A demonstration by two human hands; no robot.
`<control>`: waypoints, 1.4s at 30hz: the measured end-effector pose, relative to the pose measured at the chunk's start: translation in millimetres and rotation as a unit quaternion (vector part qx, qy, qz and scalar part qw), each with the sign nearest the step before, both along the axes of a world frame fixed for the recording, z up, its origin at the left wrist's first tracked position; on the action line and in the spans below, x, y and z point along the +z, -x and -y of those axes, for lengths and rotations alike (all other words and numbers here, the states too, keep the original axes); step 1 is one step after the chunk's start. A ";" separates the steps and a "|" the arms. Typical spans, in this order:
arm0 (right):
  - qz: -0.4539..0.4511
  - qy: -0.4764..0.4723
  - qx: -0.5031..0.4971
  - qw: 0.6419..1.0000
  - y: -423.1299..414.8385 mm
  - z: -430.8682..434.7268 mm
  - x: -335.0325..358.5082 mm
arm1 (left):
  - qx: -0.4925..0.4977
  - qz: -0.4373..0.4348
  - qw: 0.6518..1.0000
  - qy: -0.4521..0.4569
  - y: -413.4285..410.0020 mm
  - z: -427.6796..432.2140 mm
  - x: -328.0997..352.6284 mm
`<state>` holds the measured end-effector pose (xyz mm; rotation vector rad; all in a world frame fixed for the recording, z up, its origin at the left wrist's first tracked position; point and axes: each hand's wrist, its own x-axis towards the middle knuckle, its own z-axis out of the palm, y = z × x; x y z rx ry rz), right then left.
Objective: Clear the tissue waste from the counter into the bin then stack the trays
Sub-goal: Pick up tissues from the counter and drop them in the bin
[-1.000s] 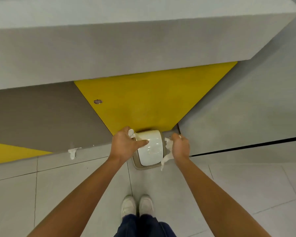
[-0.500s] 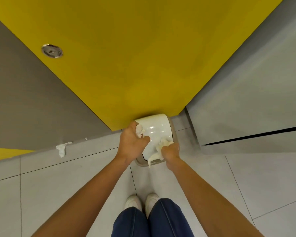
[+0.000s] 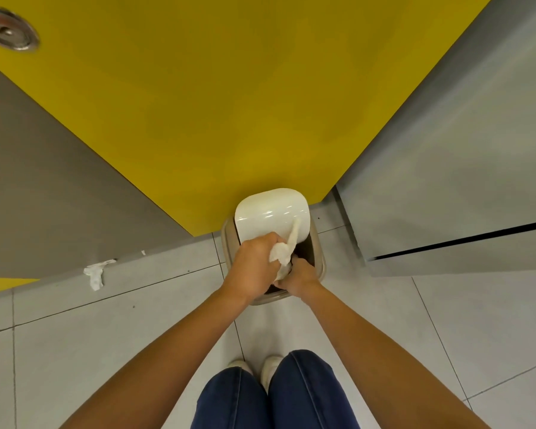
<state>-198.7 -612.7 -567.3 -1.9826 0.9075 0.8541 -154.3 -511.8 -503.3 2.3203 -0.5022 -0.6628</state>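
A small beige bin (image 3: 318, 258) stands on the floor against the yellow counter front. Its white swing lid (image 3: 271, 212) is tilted back, and the dark opening shows at the near side. My left hand (image 3: 256, 267) is over the bin, gripping a crumpled white tissue (image 3: 280, 252) with a strip trailing up onto the lid. My right hand (image 3: 300, 278) sits right beside it over the opening, fingers curled downward around more tissue. No trays are in view.
A stray piece of tissue (image 3: 95, 272) lies on the floor at the base of the grey panel to the left. A grey cabinet (image 3: 446, 181) stands to the right of the bin. My shoes (image 3: 270, 365) and knees are just behind the bin.
My head has dropped closer to the bin. The lid has swung further open, and both hands have come together over the opening with their tissue.
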 end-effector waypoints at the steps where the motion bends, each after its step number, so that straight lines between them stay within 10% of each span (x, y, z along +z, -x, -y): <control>1: 0.001 -0.002 0.004 1.000 1.7 2.9 -2.0 | -0.051 0.016 0.998 -0.042 -0.7 3.1 -7.4; 7: 0.017 0.007 0.029 0.999 9.2 12.6 -0.5 | -0.317 0.107 0.911 -0.242 7.8 20.1 -52.8; 14: 0.037 -0.029 0.002 0.999 22.5 19.5 -3.4 | -0.370 0.110 0.860 -0.332 20.5 25.3 -87.6; 29: 0.049 -0.018 -0.034 0.998 21.8 24.1 76.4 | -0.228 0.071 0.950 -0.200 13.6 -0.6 -2.3; 42: 0.142 0.007 -0.034 0.989 10.7 18.0 316.6 | -0.001 0.046 0.999 -0.006 8.1 -23.4 253.0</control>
